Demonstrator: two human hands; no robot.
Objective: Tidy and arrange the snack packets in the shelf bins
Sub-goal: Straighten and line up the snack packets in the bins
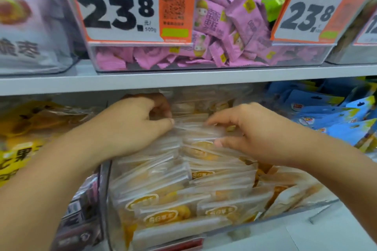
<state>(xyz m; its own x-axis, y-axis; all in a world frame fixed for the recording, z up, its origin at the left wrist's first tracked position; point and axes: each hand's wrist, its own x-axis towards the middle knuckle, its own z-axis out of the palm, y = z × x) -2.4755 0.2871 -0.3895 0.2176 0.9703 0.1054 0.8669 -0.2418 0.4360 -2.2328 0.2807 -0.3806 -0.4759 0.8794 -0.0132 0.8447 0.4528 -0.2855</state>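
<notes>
Clear, frosted plastic under both sets of fingertips: rear packets (189,122) in the middle bin, yellow-filled, stood on edge in rows. Left hand (130,126) curled, thumb and fingers pinching a packet top at the back of the row, fingertips partly hidden under the shelf edge (183,79). Right hand (257,132) clawed, fingers bent and spread, tips pressing packet tops; thumb out apart lower down; whether anything's actually gripped, can't tell. Hands near each other, not touching.

Outward: clear bin wall (106,189) w/ front rows of same packets (173,195), mostly neat, a few leaning at right side. Left neighbour bin: yellow bags (22,159). Right: blue packets (334,116). Shelf above: clear bin of pink wrapped sweets (226,26), some green ones behind, two orange-white price tags (126,6) reading 23.8.

Step, by the look of it: squaring up the back rows of the middle bin, approx halfway thru since front looks ordered and right edge doesn't.

Next move prob needs: both hands squeezing the row together, light pressure so the soft packs don't crumple, tight headroom under the shelf edge, then righting the leaners at right.
</notes>
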